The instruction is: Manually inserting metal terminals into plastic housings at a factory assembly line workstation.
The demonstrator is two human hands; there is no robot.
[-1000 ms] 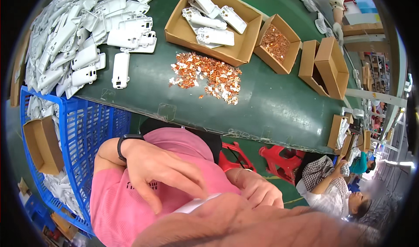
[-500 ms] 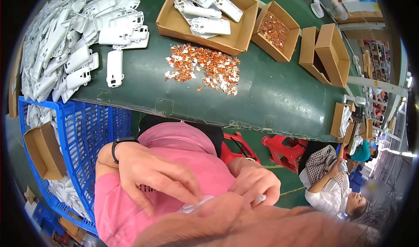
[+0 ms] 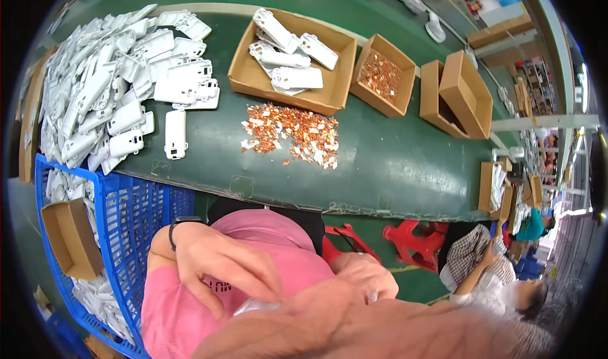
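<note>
In front of my chest, my left hand (image 3: 221, 264) bends its fingers down onto a pale, translucent thing (image 3: 254, 306); the thumb stands apart from them. What it is I cannot make out, as a blurred shape close to the camera covers its lower part. My right hand (image 3: 366, 275) is curled up at the right side of my pink shirt. Between its fingers shows a small greyish, clear bit (image 3: 372, 295), mostly hidden. On the green table (image 3: 392, 169) beyond lie a heap of white plastic casings (image 3: 95, 93), a single casing (image 3: 176, 134) and a pile of small copper-coloured pieces (image 3: 294, 134).
A carton (image 3: 237, 74) holds several casings; a smaller box (image 3: 405, 83) holds copper bits. Two nested boxes (image 3: 468, 99) stand to their right. A blue basket (image 3: 120, 219) with a cardboard box is at my left. Red stools (image 3: 415, 245) and a seated person (image 3: 484, 270) are at right.
The view has tilted, so the table and its things sit lower in the picture. My left fingers have shifted slightly left with the pale thing. The right hand stays curled.
</note>
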